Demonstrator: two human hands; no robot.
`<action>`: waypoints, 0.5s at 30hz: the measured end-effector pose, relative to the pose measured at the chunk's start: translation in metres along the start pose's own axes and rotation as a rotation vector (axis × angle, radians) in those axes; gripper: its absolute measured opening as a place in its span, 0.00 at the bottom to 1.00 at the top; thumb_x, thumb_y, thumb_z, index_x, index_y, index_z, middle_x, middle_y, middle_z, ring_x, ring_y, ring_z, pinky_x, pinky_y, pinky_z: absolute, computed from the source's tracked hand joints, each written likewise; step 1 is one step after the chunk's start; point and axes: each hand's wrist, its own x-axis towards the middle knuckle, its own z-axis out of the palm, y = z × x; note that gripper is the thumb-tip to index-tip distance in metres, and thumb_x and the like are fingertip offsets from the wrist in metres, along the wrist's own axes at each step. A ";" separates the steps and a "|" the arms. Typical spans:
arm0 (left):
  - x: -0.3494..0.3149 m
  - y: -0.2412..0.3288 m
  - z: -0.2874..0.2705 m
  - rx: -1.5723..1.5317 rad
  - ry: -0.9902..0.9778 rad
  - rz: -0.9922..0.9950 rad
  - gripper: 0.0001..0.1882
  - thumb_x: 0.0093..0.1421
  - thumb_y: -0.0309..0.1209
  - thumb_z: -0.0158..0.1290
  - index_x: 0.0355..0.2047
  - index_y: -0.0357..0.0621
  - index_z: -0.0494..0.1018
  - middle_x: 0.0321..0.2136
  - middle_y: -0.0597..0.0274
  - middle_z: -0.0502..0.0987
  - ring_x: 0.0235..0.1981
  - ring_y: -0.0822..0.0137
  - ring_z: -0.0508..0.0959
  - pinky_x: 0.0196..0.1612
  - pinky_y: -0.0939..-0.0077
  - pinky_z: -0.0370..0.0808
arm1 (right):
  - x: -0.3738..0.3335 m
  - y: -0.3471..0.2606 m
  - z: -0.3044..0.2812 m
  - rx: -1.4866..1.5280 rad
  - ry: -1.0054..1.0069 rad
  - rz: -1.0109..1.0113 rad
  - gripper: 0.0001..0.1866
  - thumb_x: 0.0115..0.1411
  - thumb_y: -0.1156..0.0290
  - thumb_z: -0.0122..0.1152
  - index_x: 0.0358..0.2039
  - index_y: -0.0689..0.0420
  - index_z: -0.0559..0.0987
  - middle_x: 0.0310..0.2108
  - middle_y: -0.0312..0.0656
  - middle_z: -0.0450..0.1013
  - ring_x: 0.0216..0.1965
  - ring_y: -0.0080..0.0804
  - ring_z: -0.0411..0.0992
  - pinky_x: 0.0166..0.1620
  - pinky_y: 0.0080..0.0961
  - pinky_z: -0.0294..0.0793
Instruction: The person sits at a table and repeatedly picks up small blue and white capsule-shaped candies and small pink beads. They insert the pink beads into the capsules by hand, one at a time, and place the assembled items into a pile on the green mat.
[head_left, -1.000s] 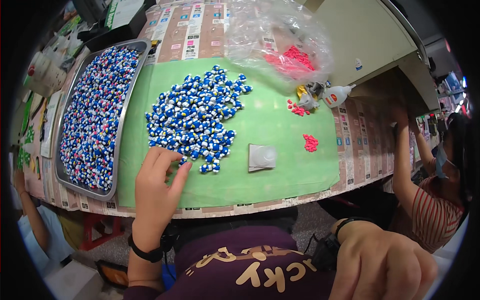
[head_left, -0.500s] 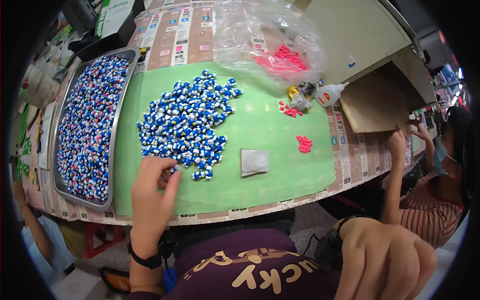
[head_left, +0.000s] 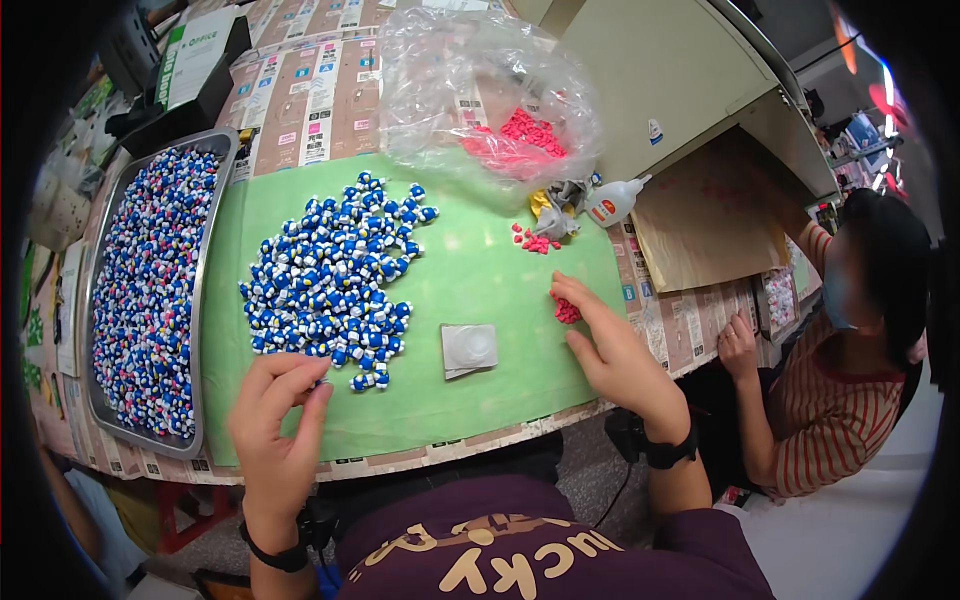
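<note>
Head view: our left hand point(head_left: 278, 412) is pinching something tiny point(head_left: 321, 381); our wide right hand point(head_left: 632, 372) is reaching red bits point(head_left: 567, 313), bare mat point(head_left: 540, 370) lying left of it.

Worktable point(head_left: 345, 50) = landmark, patterned paper covering point(head_left: 405, 458), edge bowed by lens. Pale boxy cabinet point(head_left: 655, 85) at worktable's far right, open lower side; brown sheet point(head_left: 690, 235) just below it. Speckled grey floor point(head_left: 588, 455) under worktable's near edge. Red frame point(head_left: 190, 520), stool-like, below worktable's left end. Beyond worktable's right end: crowded shelving point(head_left: 865, 140), blurred, bright strip light point(head_left: 888, 90), plain grey surface point(head_left: 790, 35), wall or ceiling unclear.
</note>
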 end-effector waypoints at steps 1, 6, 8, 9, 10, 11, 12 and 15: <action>0.000 0.003 0.001 0.002 -0.018 0.003 0.12 0.54 0.13 0.56 0.39 0.34 0.78 0.37 0.56 0.76 0.36 0.67 0.77 0.34 0.79 0.76 | 0.000 -0.004 0.000 0.047 -0.029 -0.003 0.25 0.60 0.83 0.51 0.59 0.62 0.67 0.63 0.53 0.62 0.64 0.48 0.62 0.64 0.35 0.62; 0.000 0.007 0.006 -0.025 0.019 0.018 0.12 0.55 0.14 0.56 0.40 0.35 0.78 0.37 0.56 0.77 0.36 0.67 0.77 0.35 0.79 0.75 | 0.000 -0.015 -0.006 0.162 -0.028 -0.028 0.19 0.60 0.84 0.51 0.52 0.62 0.72 0.57 0.51 0.69 0.59 0.48 0.68 0.59 0.34 0.67; 0.000 0.007 0.007 -0.023 0.044 0.023 0.13 0.55 0.14 0.56 0.41 0.35 0.78 0.37 0.56 0.77 0.36 0.67 0.78 0.35 0.78 0.75 | 0.004 -0.021 -0.010 0.184 0.128 0.011 0.14 0.59 0.85 0.52 0.47 0.63 0.74 0.50 0.50 0.74 0.53 0.46 0.73 0.54 0.32 0.72; 0.001 0.007 0.007 -0.016 0.049 0.027 0.13 0.56 0.14 0.55 0.41 0.36 0.78 0.37 0.56 0.77 0.37 0.66 0.78 0.35 0.78 0.75 | 0.007 -0.020 -0.009 0.158 0.140 -0.007 0.12 0.59 0.85 0.52 0.44 0.63 0.74 0.46 0.49 0.74 0.49 0.44 0.73 0.51 0.31 0.72; 0.001 0.007 0.007 -0.014 0.053 0.035 0.13 0.56 0.13 0.55 0.42 0.36 0.78 0.38 0.56 0.77 0.37 0.66 0.78 0.35 0.78 0.75 | 0.010 -0.017 -0.008 0.127 0.156 -0.021 0.10 0.58 0.85 0.53 0.41 0.63 0.74 0.42 0.48 0.74 0.46 0.43 0.74 0.48 0.31 0.73; 0.001 0.008 0.006 0.001 0.030 0.048 0.13 0.56 0.13 0.55 0.42 0.36 0.78 0.38 0.56 0.77 0.37 0.66 0.78 0.35 0.78 0.75 | 0.013 -0.015 -0.007 0.097 0.171 -0.035 0.08 0.58 0.85 0.53 0.38 0.63 0.74 0.38 0.48 0.75 0.42 0.42 0.75 0.44 0.30 0.74; 0.002 0.009 0.004 0.016 0.007 0.062 0.14 0.56 0.13 0.54 0.42 0.36 0.78 0.38 0.56 0.77 0.37 0.66 0.78 0.35 0.78 0.75 | 0.015 -0.013 -0.004 0.083 0.189 -0.031 0.08 0.57 0.85 0.54 0.37 0.63 0.73 0.36 0.47 0.73 0.40 0.41 0.74 0.43 0.31 0.73; -0.001 0.013 0.005 -0.030 0.029 -0.018 0.14 0.56 0.13 0.54 0.42 0.36 0.79 0.37 0.56 0.77 0.37 0.65 0.78 0.36 0.77 0.74 | 0.026 -0.010 0.003 0.063 0.211 -0.004 0.07 0.55 0.86 0.56 0.34 0.63 0.72 0.30 0.45 0.71 0.34 0.38 0.73 0.40 0.31 0.72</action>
